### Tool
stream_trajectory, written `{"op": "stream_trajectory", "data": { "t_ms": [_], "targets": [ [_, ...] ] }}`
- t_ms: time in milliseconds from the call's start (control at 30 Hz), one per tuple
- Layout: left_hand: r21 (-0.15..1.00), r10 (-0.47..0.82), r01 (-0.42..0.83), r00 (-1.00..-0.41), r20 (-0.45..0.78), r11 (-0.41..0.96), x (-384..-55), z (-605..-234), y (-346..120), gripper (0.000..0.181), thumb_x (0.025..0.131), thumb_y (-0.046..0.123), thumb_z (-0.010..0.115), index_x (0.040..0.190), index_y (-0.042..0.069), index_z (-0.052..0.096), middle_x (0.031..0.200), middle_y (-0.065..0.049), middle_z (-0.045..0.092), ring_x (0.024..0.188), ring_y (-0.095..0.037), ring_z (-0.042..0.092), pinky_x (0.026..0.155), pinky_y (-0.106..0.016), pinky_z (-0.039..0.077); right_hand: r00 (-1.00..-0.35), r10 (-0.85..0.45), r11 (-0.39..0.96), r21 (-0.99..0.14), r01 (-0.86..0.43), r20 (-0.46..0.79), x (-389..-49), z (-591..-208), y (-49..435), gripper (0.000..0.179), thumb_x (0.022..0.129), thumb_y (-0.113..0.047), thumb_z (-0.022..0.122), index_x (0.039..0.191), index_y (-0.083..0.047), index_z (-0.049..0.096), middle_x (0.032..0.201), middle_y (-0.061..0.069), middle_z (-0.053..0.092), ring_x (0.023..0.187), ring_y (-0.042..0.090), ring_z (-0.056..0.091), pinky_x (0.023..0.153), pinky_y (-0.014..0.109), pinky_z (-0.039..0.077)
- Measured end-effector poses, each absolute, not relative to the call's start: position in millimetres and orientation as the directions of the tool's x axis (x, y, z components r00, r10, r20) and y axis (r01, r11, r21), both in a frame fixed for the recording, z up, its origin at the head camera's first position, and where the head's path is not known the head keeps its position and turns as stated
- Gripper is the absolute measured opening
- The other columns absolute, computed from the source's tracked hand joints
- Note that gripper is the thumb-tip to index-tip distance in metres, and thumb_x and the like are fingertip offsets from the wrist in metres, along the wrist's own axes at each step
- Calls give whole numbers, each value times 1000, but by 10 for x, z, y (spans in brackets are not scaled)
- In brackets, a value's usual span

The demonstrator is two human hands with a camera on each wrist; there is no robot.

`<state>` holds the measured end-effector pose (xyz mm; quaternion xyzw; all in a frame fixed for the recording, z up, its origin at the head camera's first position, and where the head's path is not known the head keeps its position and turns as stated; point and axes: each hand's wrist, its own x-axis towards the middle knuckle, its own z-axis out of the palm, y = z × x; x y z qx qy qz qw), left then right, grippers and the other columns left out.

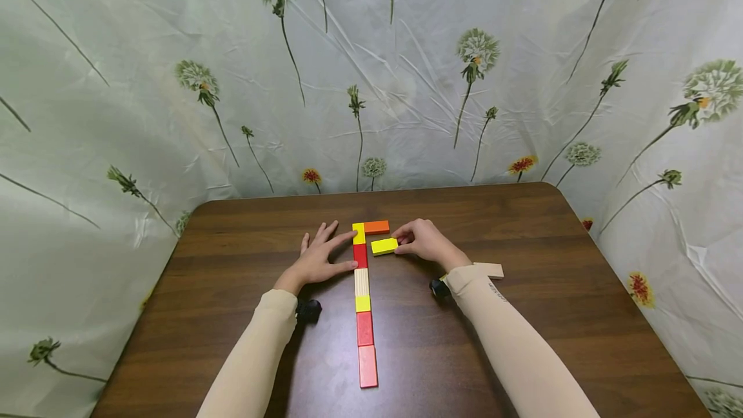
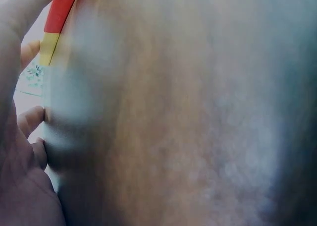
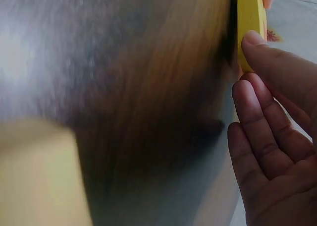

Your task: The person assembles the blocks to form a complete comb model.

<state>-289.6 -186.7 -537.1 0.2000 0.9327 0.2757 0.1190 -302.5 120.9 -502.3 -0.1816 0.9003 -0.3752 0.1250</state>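
Note:
A straight column of flat blocks runs up the table: a yellow block [image 1: 358,235] at the far end, a red block [image 1: 360,256], a plain wood block [image 1: 362,282], another yellow block [image 1: 362,304], a second red block [image 1: 364,329] and a pinkish-red block [image 1: 367,366]. An orange block [image 1: 376,227] extends rightward from the far yellow one. My left hand [image 1: 315,260] lies left of the column, fingers spread, index fingertip and thumb touching its far part. Between thumb and fingers, my right hand [image 1: 426,242] pinches a yellow block [image 1: 384,247], just right of the column and nearer than the orange block.
A pale wood block [image 1: 489,270] lies beyond the right sleeve, partly covered by it. In the right wrist view a blurred yellowish block [image 3: 39,176] is close to the camera. The brown table [image 1: 232,263] ends at a flower-printed curtain [image 1: 406,115].

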Motion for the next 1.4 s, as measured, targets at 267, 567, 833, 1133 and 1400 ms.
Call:
{"op": "stream_trajectory", "data": {
  "t_ms": [267,567,833,1133,1400],
  "targets": [
    [558,437,308,-893,-111,771,-2895,-5356,-1855,77,95,62,72,164,41,44,182,-12,14,169,-44,0,127,-77,-7,-911,-402,663,-716,-219,-93,-3022,-5053,1142,30,92,-11,86,120,-1,80,104,9,80,89,13,69,86,30,61],
    [557,433,298,-893,-124,775,-2889,-5351,-1852,77,95,63,71,164,42,44,182,-12,13,169,-43,-1,127,-76,-8,-912,-399,659,-721,-212,-96,-3031,-5072,1083,30,91,-12,87,118,0,80,100,9,79,86,12,67,85,29,61],
    [558,432,297,-893,-124,775,-2896,-5359,-1852,77,95,63,71,164,41,44,182,-12,13,169,-43,-1,127,-76,-8,-917,-388,660,-721,-211,-86,-3027,-5087,1072,29,91,-11,87,117,0,80,100,9,79,87,13,67,88,31,61],
    [560,431,298,-894,-120,773,-2894,-5366,-1855,77,95,63,72,163,41,45,182,-12,14,169,-44,0,127,-76,-8,-921,-379,667,-716,-206,-88,-3024,-5102,1059,31,90,-12,88,118,-1,80,101,9,78,89,14,67,89,31,61],
    [560,431,299,-894,-118,773,-2889,-5359,-1849,77,95,63,72,164,40,45,182,-13,14,169,-44,0,127,-76,-8,-918,-385,649,-735,-199,-91,-3028,-5089,1049,35,89,-12,89,119,0,75,100,9,73,89,15,65,89,30,61]
  ]
}}
